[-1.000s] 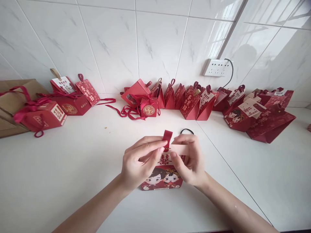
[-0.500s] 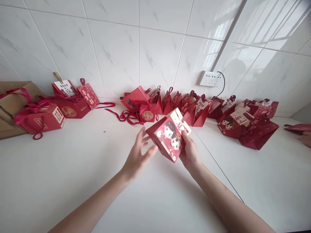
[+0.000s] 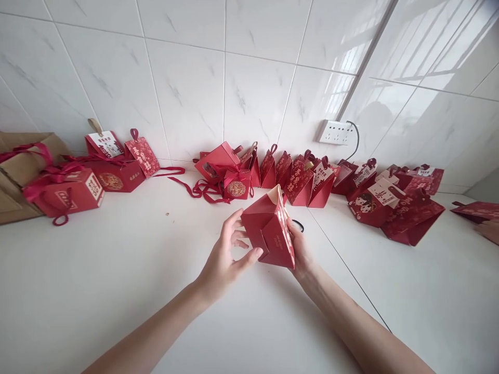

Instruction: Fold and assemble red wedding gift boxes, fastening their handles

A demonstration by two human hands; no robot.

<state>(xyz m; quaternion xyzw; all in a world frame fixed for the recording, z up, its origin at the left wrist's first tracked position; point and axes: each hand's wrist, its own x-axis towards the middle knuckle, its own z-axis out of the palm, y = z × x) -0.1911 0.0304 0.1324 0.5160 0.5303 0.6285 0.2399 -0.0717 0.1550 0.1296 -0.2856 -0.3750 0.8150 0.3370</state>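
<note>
A red paper gift box (image 3: 268, 231) is held above the white counter (image 3: 117, 291), tilted, with its plain red side and bottom toward me. My right hand (image 3: 299, 248) grips its right side from behind. My left hand (image 3: 228, 254) is at its left side, fingers spread, thumb touching the box's lower left corner. A black hair tie (image 3: 299, 225) lies on the counter just behind the box, partly hidden.
A row of red gift boxes (image 3: 307, 179) with ribbon loops lines the tiled wall. More red boxes (image 3: 66, 192) and a brown paper bag (image 3: 15, 171) sit at the left. A wall socket (image 3: 334, 132) is behind. Another person's hand (image 3: 489, 229) shows at the right edge.
The box was lifted off the counter and has been turned; its cartoon-couple face now points away and the plain side faces me. My left hand came back against it.
</note>
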